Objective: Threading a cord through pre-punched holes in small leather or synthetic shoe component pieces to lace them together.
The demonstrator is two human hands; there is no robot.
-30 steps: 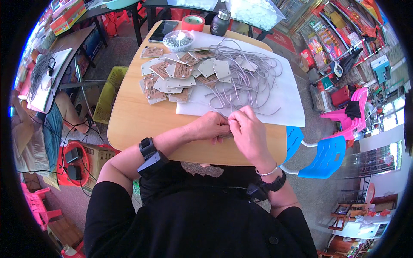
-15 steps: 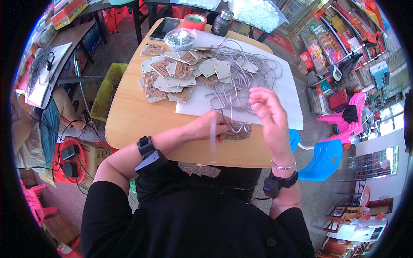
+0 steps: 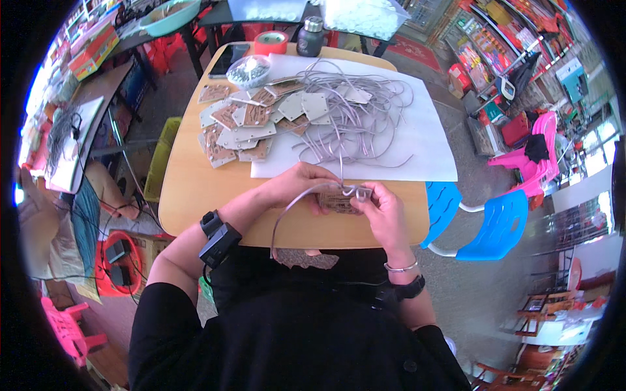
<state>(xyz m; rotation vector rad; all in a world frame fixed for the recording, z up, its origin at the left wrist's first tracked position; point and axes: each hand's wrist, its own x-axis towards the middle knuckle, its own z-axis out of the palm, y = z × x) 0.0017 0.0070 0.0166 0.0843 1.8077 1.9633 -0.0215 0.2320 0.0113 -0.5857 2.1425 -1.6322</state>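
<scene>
Packed shelves [image 3: 505, 42] stand at the room's far right, beyond a pale wooden table [image 3: 195, 195] with a blue chair [image 3: 497, 228] beside it. A white sheet [image 3: 427, 156] on the table bears tangled grey cord [image 3: 365, 127]. The left hand [image 3: 305, 184] and right hand [image 3: 385, 215] share a pinching grip on one small brown board [image 3: 338, 203], over the table's near part.

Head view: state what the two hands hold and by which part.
The left hand grips a brown-patterned board by its left end, the right hand by its right end. Whether they also pinch the grey cord cannot be told.
</scene>
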